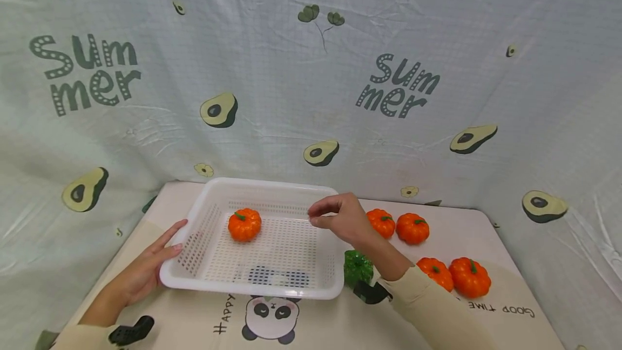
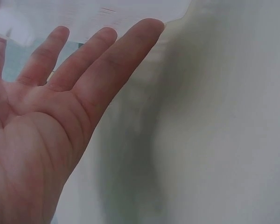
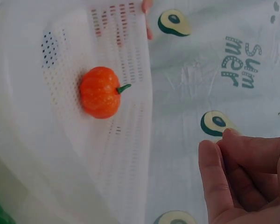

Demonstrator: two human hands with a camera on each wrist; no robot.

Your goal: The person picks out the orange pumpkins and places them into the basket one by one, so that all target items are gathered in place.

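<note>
A white plastic basket [image 1: 252, 292] with slotted walls stands on the table, and one small orange pumpkin [image 1: 244, 225] with a green stem sits inside it. At the basket's left side is my left hand [image 1: 144, 269], its fingers spread and fairly straight, fingertips right at the rim. My right hand [image 1: 346, 219] hovers over the basket's right end. Its fingers and thumb [image 3: 214, 175] are loosely bent with nothing between them. In the right wrist view, the same pumpkin [image 3: 100, 92] lies beyond this hand, in the basket [image 3: 70, 154].
Several orange pumpkins [image 1: 413, 228] stand on the table right of the basket, some partly behind the right arm. A green, bumpy round object [image 1: 358, 268] sits against the basket's right side. Patterned cloth [image 1: 272, 85] hangs behind and beside the table [image 1: 194, 317].
</note>
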